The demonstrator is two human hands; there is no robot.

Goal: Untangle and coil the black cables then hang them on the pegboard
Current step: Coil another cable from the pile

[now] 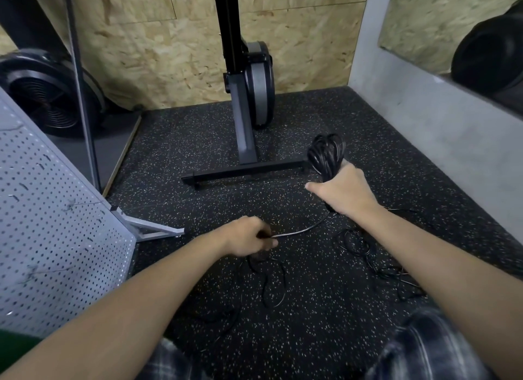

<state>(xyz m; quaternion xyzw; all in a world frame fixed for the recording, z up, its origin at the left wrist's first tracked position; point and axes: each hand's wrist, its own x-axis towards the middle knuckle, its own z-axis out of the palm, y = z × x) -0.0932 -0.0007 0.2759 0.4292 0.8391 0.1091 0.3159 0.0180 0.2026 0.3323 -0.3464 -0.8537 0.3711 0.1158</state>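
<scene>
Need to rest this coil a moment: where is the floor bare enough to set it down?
Bare floor lies between the pegboard's foot and the machine's base bar, and again between the coil and the grey wall. Crowded: loose cable lies below the left hand and beside the right forearm.

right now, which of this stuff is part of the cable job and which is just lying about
Job: coiled black cable bundle gripped by the right hand; black cable strand pinched by the left hand; loose black cables; grey perforated metal pegboard.
Just there: black upright rowing machine; black round fan housing.
</scene>
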